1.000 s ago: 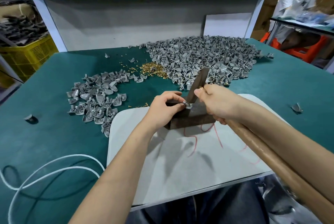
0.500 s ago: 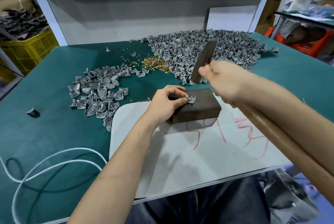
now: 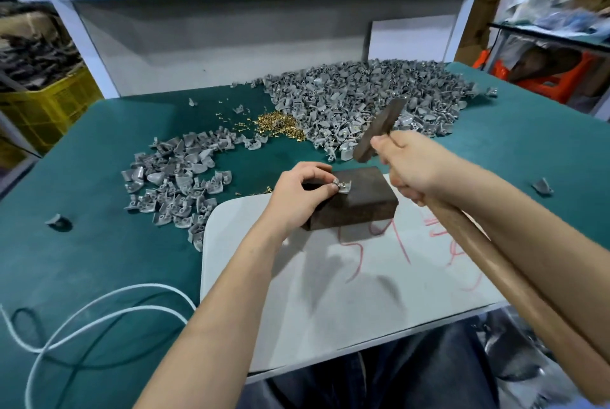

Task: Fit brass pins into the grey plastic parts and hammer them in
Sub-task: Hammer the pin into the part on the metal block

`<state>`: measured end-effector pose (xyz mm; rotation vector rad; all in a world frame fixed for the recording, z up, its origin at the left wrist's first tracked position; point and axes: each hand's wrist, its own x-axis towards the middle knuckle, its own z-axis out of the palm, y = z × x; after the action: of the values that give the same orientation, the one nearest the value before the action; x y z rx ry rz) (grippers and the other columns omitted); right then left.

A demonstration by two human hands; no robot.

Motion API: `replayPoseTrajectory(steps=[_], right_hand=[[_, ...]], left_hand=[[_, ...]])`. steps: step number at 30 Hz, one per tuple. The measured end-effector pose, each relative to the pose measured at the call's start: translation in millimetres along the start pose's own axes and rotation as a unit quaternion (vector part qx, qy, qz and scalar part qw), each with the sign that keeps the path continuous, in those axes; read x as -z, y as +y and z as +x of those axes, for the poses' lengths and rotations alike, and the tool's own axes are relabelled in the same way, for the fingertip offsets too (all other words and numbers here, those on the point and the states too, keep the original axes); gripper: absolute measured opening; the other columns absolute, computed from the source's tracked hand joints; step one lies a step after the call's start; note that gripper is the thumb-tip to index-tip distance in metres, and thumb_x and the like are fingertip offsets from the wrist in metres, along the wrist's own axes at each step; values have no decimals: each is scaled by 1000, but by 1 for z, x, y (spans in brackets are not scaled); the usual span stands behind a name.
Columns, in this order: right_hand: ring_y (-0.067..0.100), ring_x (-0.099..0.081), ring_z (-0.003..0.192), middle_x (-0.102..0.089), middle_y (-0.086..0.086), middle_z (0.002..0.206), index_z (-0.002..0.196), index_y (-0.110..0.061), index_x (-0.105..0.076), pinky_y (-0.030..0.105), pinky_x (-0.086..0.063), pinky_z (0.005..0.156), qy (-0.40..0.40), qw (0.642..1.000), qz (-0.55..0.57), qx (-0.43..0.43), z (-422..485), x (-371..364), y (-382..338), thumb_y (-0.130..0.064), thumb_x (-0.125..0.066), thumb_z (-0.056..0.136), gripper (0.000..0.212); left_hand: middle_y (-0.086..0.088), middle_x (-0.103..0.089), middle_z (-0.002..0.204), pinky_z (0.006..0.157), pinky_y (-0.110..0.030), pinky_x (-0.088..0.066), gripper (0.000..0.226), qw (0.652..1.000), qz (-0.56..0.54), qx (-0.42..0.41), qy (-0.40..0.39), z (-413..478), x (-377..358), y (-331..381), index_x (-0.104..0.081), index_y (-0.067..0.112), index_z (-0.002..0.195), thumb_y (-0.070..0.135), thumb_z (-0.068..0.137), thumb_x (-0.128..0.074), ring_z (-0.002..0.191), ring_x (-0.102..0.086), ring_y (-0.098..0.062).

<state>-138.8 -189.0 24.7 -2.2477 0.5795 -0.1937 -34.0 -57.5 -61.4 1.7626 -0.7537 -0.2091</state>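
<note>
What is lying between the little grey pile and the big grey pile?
A heap of brass pins lies between the little pile and the big pile, on the green table, in the head view.

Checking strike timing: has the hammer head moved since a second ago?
Yes. The hammer head has lifted off the grey part on the dark block and now hangs above the block's far edge.

A teal-green table mat [image 3: 99, 260], grey plastic parts [image 3: 363, 101], gold brass pins [image 3: 280, 123]. The block [image 3: 363, 204] is dark brown, the board [image 3: 330, 309] white with red scrawl, the hammer handle [image 3: 491, 263] tan, the crate [image 3: 43, 108] yellow.
</note>
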Motion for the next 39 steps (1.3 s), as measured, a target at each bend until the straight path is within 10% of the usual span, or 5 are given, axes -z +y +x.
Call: replayPoseTrajectory(steps=[8, 15, 26, 33, 39], right_hand=[[9, -30, 25, -36, 2, 48, 77, -14, -41, 14, -26, 37, 52, 963, 238, -113, 18, -11, 33, -26, -42, 99, 24], [11, -31, 27, -37, -5, 39, 67, -12, -40, 18, -28, 33, 63, 955, 290, -20, 13, -14, 32, 2, -52, 82, 24], [15, -36, 26, -45, 0, 45, 73, -12, -58, 18, -29, 31, 41, 964, 254, 63, 6, -39, 29, -3, -65, 79, 14], [20, -37, 26, -42, 4, 32, 65, -12, -58, 15, -27, 34, 47, 972, 219, 71, 13, -39, 30, -9, -65, 74, 12], [19, -33, 24, -40, 8, 30, 56, -8, -55, 16, -25, 33, 23, 968, 243, 57, 12, -41, 32, -8, -62, 75, 20]], left_hand=[[16, -65, 83, 85, -15, -45, 32, 987, 2, -136, 90, -7, -1, 13, -56, 26, 82, -5, 84, -61, 86, -61, 2], [25, -63, 83, 82, -10, -44, 42, 981, 19, -160, 106, -7, -4, 13, -54, 31, 82, -10, 82, -58, 83, -61, 5], [11, -65, 88, 82, -31, -51, 30, 979, 46, -182, 77, -9, -7, 12, -56, 26, 86, -3, 81, -56, 81, -63, -10], [14, -65, 83, 80, -18, -50, 36, 987, -5, -150, 66, -9, -8, 15, -61, 27, 87, -7, 82, -54, 82, -63, -4], [-13, -69, 82, 81, -37, -53, 24, 991, -59, -112, 34, -10, -8, 17, -67, 14, 97, -5, 88, -56, 77, -66, -23]])
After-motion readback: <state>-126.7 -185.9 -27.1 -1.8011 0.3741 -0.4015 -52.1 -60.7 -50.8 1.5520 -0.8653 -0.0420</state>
